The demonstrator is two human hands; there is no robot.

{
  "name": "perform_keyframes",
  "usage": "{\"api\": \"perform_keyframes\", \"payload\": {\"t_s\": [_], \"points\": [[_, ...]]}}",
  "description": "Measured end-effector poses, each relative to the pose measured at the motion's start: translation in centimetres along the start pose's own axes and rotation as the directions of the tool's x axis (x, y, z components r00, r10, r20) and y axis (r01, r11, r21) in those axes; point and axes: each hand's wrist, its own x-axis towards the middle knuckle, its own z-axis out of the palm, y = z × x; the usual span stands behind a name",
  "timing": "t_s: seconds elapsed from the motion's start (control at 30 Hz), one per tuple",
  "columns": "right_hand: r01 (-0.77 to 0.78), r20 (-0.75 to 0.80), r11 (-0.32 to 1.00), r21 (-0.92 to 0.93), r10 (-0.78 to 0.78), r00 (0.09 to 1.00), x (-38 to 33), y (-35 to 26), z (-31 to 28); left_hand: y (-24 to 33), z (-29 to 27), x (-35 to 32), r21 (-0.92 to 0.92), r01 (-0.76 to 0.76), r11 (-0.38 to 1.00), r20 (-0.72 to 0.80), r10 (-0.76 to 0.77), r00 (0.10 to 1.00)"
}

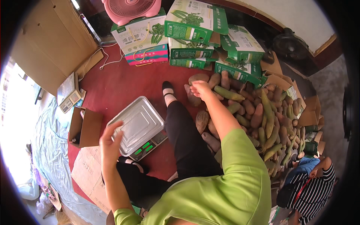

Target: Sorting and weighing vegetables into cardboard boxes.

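Presently the right hand (200, 89) reaches to the far side of the heap of root vegetables (262, 120), fingers curled down over a brownish tuber (198, 78) at the pile's far left edge; whether they have fully closed on it cannot be told from this angle. The left hand (110, 140) hangs raised at the near left, fingers loosely apart and holding nothing, just beside the metal tray (139, 123) that sits on the digital scale (150, 146) on the red floor (123, 84).

Risk one: the tuber lies against its neighbours, so lifting it could loosen those leaning on it and send them rolling onto the floor. Risk two: the reach is long and crosses the outstretched leg (183, 135), so a weak grip could drop the tuber short of the tray. Risk three: the tray overhangs the scale, so a load landing off-centre could tip it. Green cartons (195, 22) are stacked beyond the heap, and a second person (311, 183) sits at the near right, clear of both hands.
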Motion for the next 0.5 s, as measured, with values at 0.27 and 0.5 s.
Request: {"api": "perform_keyframes", "payload": {"t_s": [0.27, 0.5], "points": [[-0.038, -0.149, 0.997, 0.069, 0.048, 0.988, 6.3, -1.9, -4.5, -5.6, 4.8, 1.3, 0.486, -0.024, 0.874, 0.302, -0.142, 0.943], [0.23, -0.082, 0.945, 0.234, -0.216, 0.973, 10.5, -10.9, -1.0, -5.9, 4.8, 2.5, 0.53, 0.01, 0.848, 0.315, -0.207, 0.926]]}}
